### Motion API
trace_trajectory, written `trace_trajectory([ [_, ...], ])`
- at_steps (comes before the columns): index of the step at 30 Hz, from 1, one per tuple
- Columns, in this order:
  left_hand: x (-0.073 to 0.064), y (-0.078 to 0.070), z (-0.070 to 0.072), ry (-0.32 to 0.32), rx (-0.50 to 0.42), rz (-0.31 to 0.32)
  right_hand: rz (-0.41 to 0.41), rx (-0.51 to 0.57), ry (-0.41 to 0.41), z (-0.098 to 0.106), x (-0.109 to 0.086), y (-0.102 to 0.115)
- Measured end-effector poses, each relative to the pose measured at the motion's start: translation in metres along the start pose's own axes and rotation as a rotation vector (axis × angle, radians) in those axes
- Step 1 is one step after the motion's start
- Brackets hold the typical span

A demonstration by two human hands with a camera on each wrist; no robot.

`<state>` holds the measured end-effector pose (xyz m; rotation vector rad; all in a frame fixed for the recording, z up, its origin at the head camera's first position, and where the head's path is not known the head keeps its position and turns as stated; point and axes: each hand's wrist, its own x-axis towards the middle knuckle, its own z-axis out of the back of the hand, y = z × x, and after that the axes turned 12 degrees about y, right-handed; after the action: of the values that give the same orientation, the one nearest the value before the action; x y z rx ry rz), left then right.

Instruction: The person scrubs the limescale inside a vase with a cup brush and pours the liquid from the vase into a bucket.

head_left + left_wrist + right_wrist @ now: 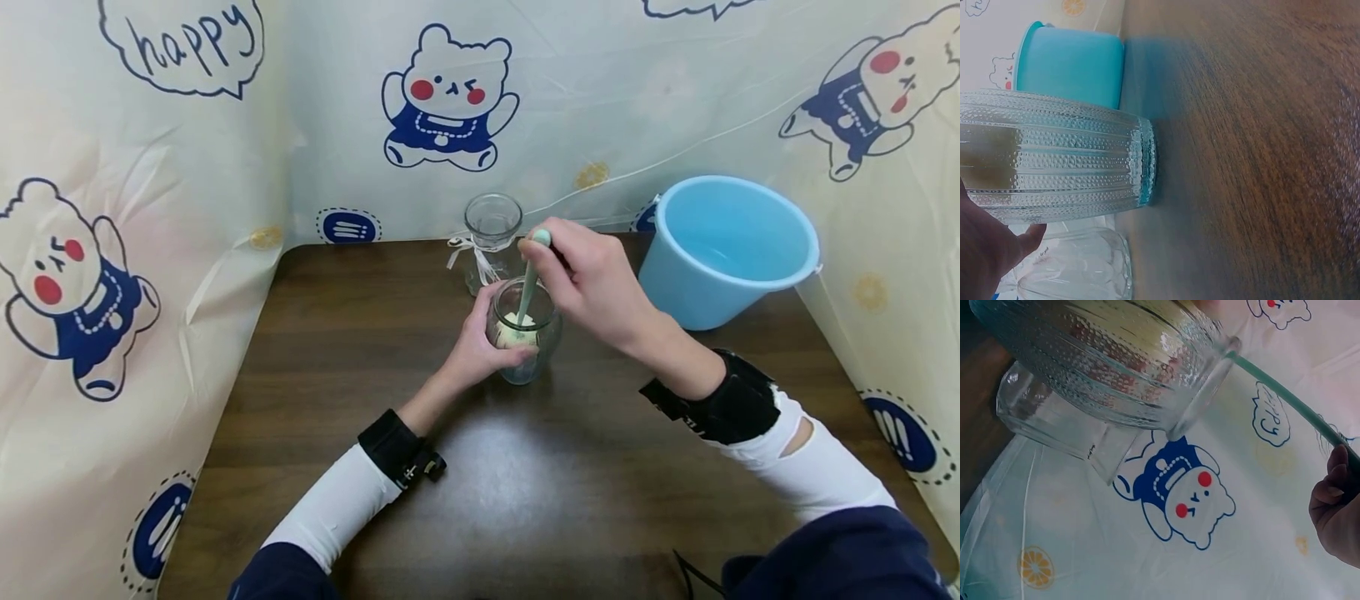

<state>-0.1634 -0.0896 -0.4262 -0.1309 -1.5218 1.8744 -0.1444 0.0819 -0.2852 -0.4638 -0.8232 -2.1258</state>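
A clear glass jar point(550, 340) with beaded, ribbed walls is in my left hand point(480, 337), whose fingers and thumb grip its side. Through the ribbed wall in the left wrist view, a blurred yellowish-brown shape point(988, 156) shows. My right hand point(600, 283) pinches the pale green handle point(529, 283) of a sponge brush above the jar's mouth. The cream sponge head point(516, 332) is inside the jar, partly hidden by glass and thumb. Whether the jar's base touches the table I cannot tell.
Just behind the held jar stands a second glass jar point(491, 218) with a white ribbon point(480, 254) round its neck. A light blue bucket point(678, 292) is at the back right of the brown wooden table point(360, 350). Printed cloth point(322, 125) hangs behind and at both sides.
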Motion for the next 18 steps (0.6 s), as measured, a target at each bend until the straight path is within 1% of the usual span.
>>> trace_trajectory([
  [2, 0.0, 0.001, 0.0, 0.002, -0.004, -0.007, -0.016, 0.007, 0.015, -0.002, 0.0, -0.002],
  [4, -0.001, 0.001, 0.0, 0.007, -0.004, 0.004, -0.027, 0.017, 0.047, -0.008, -0.002, -0.006],
  [8, -0.002, 0.001, -0.001, 0.013, -0.015, 0.034, -0.093, -0.017, 0.164, -0.021, -0.009, -0.014],
  [10, -0.003, 0.0, -0.002, 0.011, -0.024, 0.041, -0.126, -0.043, 0.209, -0.022, -0.011, -0.016],
  [11, -0.002, 0.0, -0.002, 0.01, -0.025, 0.041, -0.134, -0.052, 0.218, -0.021, -0.01, -0.016],
  [13, -0.002, 0.0, -0.002, 0.01, -0.022, 0.038, -0.128, -0.057, 0.189, -0.017, -0.009, -0.015],
  [16, -0.001, 0.0, -0.001, 0.008, -0.016, 0.024, -0.098, -0.048, 0.116, -0.011, -0.007, -0.014],
  [18, 0.0, 0.0, -0.001, 0.007, -0.014, 0.018, -0.089, -0.065, 0.091, -0.01, -0.007, -0.013],
])
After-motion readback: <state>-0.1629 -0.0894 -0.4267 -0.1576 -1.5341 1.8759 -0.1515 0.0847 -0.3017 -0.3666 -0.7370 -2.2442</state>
